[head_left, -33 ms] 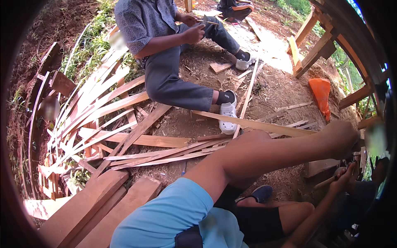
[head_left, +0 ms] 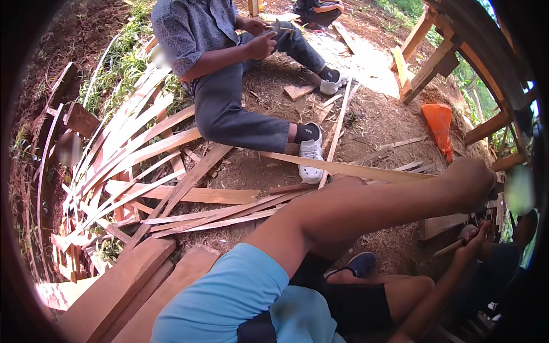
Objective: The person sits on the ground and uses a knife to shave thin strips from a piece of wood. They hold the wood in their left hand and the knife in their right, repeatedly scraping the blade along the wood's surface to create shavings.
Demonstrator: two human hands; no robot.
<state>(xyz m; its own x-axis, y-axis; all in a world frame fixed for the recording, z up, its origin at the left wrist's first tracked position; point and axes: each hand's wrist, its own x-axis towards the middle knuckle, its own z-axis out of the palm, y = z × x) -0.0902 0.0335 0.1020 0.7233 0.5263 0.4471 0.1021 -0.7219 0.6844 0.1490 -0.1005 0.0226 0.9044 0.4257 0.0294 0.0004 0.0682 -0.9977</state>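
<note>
My left arm, in a light blue sleeve, stretches across to the right. My left hand (head_left: 472, 182) is closed in a fist there; what lies inside it is hidden. A long thin wooden strip (head_left: 349, 169) runs from beside a co-worker's white shoe (head_left: 311, 161) and passes behind my left forearm. Below that fist, my right hand (head_left: 473, 241) is closed around a short wooden handle (head_left: 449, 248). The handle's other end is lost in the dark at the rim, so I cannot tell the tool's kind.
A seated co-worker (head_left: 229, 103) holds a thin stick in both hands. Wooden strips (head_left: 143, 151) lie piled at the left, with thick planks (head_left: 120, 286) in front. An orange bag (head_left: 438, 128) lies on the soil near timber posts (head_left: 432, 66). A wood block (head_left: 443, 225) sits near my hands.
The whole view has shifted slightly, so things appear a little further left and up. My two hands keep nearly the same places and stay closed.
</note>
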